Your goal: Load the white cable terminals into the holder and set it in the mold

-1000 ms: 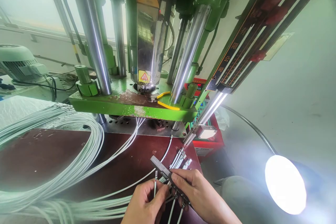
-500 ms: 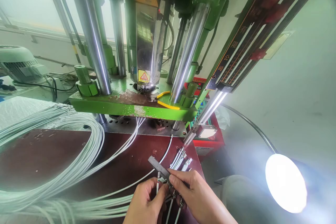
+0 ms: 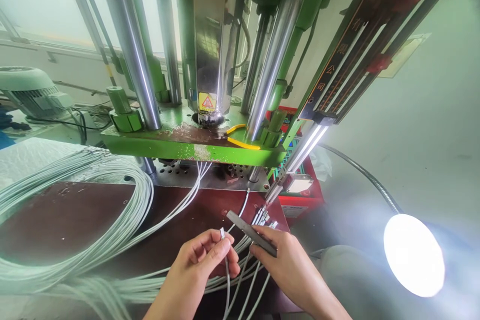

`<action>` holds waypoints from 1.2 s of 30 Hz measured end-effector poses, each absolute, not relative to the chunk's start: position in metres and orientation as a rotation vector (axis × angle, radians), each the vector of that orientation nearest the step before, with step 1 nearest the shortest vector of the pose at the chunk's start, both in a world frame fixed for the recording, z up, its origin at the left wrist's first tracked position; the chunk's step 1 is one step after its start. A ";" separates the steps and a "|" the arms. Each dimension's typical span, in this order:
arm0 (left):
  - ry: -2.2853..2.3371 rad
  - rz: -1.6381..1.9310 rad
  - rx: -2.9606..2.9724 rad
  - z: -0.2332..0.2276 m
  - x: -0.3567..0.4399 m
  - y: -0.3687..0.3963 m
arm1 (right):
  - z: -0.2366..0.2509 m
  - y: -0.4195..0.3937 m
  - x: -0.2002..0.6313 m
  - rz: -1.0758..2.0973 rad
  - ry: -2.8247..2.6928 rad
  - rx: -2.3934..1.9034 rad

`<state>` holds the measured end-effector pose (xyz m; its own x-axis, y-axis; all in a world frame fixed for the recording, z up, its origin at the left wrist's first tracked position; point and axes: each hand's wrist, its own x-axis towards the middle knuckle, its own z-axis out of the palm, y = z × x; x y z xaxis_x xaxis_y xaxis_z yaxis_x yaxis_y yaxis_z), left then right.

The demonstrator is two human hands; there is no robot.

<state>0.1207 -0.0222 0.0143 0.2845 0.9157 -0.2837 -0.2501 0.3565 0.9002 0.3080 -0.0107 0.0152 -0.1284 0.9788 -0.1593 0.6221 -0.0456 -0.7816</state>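
Between the thumb and fingers of my left hand [image 3: 198, 265] is a white cable [image 3: 227, 280], its small metal-tipped end [image 3: 222, 233] pointing up. My right hand [image 3: 287, 260] grips a flat grey metal bar [image 3: 243, 228], which slants up to the left, apart from the cable end. Just beyond the bar lies a cluster of cable ends with metal terminals [image 3: 261, 216]. Several white cables run down under and between my hands. A single cable [image 3: 244, 206] curves up toward the machine's base.
A green press [image 3: 180, 146] with steel columns stands ahead; yellow-handled pliers [image 3: 240, 145] lie on its plate. Coiled white cables [image 3: 138, 210] cover the left of the dark red table [image 3: 90, 210]. At right are a red control box [image 3: 303, 205] and a bright lamp [image 3: 414, 255].
My left hand has moved left, away from the bar, with the cable end now upright and exposed. The bar and my right hand have shifted slightly right and up.
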 end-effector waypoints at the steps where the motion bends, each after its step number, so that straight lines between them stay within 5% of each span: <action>1: 0.927 0.916 0.860 0.014 0.120 -0.022 | 0.015 -0.010 0.308 1.009 -1.784 -1.707; 12: 0.812 1.027 0.780 0.048 0.089 -0.006 | 0.012 -0.012 0.310 1.081 -1.791 -1.712; 29: 0.765 0.823 0.625 0.003 0.126 -0.015 | 0.042 -0.017 0.309 1.395 -1.679 -1.426; 36: 0.948 0.822 1.093 0.001 0.129 -0.017 | 0.040 -0.014 0.306 1.418 -1.640 -1.471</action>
<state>0.1288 -0.0165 0.0010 0.3784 0.9010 -0.2121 -0.0830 0.2613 0.9617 0.3065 -0.0137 0.0403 -0.2785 0.9258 -0.2557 0.3862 -0.1358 -0.9124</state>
